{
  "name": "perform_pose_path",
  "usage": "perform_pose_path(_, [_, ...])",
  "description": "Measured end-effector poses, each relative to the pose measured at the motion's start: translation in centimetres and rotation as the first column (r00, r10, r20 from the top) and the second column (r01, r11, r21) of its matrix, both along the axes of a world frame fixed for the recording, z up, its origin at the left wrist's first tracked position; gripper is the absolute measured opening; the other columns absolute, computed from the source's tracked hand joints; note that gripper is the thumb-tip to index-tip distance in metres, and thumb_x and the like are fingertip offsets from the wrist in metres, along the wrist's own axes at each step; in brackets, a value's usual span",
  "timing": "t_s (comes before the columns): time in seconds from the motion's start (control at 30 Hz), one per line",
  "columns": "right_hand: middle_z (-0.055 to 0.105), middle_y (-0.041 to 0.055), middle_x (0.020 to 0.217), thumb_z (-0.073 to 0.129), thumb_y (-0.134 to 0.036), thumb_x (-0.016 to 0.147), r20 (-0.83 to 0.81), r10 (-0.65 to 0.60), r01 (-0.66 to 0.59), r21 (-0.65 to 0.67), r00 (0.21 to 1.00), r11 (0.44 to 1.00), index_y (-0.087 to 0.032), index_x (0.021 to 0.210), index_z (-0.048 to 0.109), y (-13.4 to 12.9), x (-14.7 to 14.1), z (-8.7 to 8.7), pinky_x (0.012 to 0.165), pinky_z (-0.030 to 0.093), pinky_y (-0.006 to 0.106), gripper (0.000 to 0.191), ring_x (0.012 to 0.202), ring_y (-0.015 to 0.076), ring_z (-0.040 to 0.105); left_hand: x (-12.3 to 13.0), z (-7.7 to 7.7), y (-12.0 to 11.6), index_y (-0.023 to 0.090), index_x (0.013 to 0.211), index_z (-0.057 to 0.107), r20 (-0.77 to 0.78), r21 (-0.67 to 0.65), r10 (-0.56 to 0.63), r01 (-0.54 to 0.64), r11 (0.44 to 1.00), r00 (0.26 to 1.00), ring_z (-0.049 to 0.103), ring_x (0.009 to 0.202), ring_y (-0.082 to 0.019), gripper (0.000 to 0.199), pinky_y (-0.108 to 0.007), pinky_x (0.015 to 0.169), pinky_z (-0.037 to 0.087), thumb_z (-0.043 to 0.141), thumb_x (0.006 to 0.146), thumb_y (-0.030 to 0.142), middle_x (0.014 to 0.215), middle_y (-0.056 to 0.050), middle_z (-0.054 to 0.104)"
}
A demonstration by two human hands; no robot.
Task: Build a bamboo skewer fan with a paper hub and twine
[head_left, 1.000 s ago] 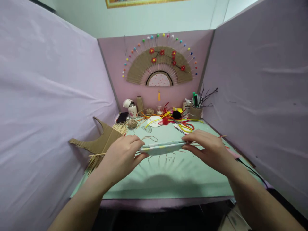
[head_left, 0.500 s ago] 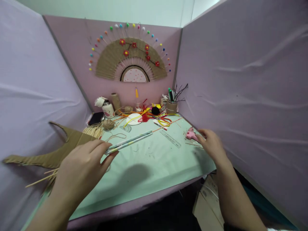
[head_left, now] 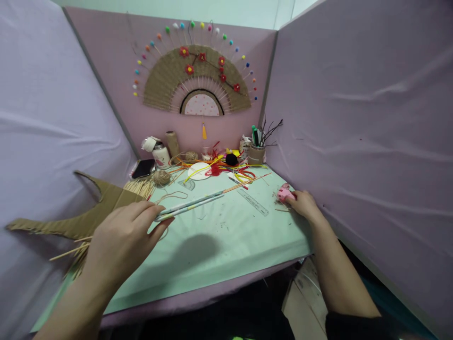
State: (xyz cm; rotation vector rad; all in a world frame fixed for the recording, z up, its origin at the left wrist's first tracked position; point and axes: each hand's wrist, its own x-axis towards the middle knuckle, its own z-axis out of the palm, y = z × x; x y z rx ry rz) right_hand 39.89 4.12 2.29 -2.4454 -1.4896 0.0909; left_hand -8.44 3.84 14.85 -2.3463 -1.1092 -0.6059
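My left hand pinches a pair of slim, pale patterned rolled-paper sticks between thumb and fingers. They are held over the table and point away to the right. Thin orange-brown skewers extend from their far end. At the right side of the table, my right hand is closed around the handle of a pink glue gun; part of the handle is hidden by the fingers. Small thin sticks lie just below the glue gun.
A clear ruler and a protractor lie mid-table. Twine, pipe cleaners and a pen cup line the back. Cut cardboard leans left. A cardboard fan hangs on the rear panel.
My right hand has moved in to the left and closed on the glue gun's handle. The left hand keeps hold of the paper sticks, and the view has tilted slightly.
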Motion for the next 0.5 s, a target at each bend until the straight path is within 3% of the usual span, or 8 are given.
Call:
perform_pose_path(0.13, [0.069,0.0141,0.090,0.042,-0.045,0.093,-0.045,0.034,-0.029,0.105,0.998,0.994,-0.008,0.105,0.070,-1.9,-0.4,1.3,0.068,0.042,0.030,0.048,0.084,0.0247,0.061,0.0,-0.1,0.1,0.022,0.093,0.064,-0.034,0.018,-0.005,0.005,1.000,0.999,0.068,0.084,-0.027,0.019,-0.039,0.073,0.051,0.054,0.092,0.037,0.093,-0.009,0.072])
perform_pose_path(0.23, [0.067,0.0083,0.078,0.042,-0.061,0.090,-0.273,0.090,-0.015,0.264,0.958,0.964,-0.012,0.093,0.069,-3.6,-0.8,2.3,0.059,0.042,0.029,0.057,0.068,0.0201,0.059,0.0,-0.1,0.2,0.023,0.092,0.064,-0.046,0.011,0.007,-0.006,1.000,0.999,0.068,0.083,-0.026,0.018,-0.038,0.073,0.050,0.054,0.092,0.038,0.094,-0.008,0.072])
perform_pose_path(0.37, [0.069,0.0093,0.087,0.056,-0.064,0.083,-0.623,0.201,0.196,0.508,0.756,0.839,-0.016,0.092,0.068,-5.9,-2.3,3.5,0.060,0.050,0.030,0.050,0.067,0.0184,0.062,0.2,-0.2,0.3,0.021,0.091,0.066,-0.051,0.006,0.027,-0.027,1.000,0.998,0.067,0.080,-0.026,0.021,-0.037,0.071,0.049,0.053,0.093,0.038,0.092,-0.009,0.072])
perform_pose_path(0.43, [0.071,0.0125,0.097,0.059,-0.058,0.085,-0.696,0.277,0.292,0.581,0.663,0.760,-0.018,0.096,0.069,-7.0,-3.7,3.9,0.063,0.053,0.030,0.043,0.072,0.0189,0.065,0.4,-0.2,0.4,0.021,0.089,0.066,-0.051,-0.010,0.032,-0.033,0.999,0.998,0.067,0.079,-0.025,0.022,-0.036,0.070,0.049,0.054,0.092,0.039,0.092,-0.008,0.072])
perform_pose_path(0.5, [0.070,0.0156,0.103,0.055,-0.053,0.090,-0.672,0.346,0.311,0.657,0.655,0.687,-0.018,0.101,0.068,-8.1,-5.4,4.2,0.062,0.054,0.030,0.039,0.073,0.0194,0.067,0.5,-0.3,0.5,0.020,0.088,0.067,-0.048,-0.020,0.027,-0.028,0.999,0.998,0.067,0.078,-0.024,0.022,-0.036,0.070,0.049,0.056,0.091,0.039,0.092,-0.008,0.072])
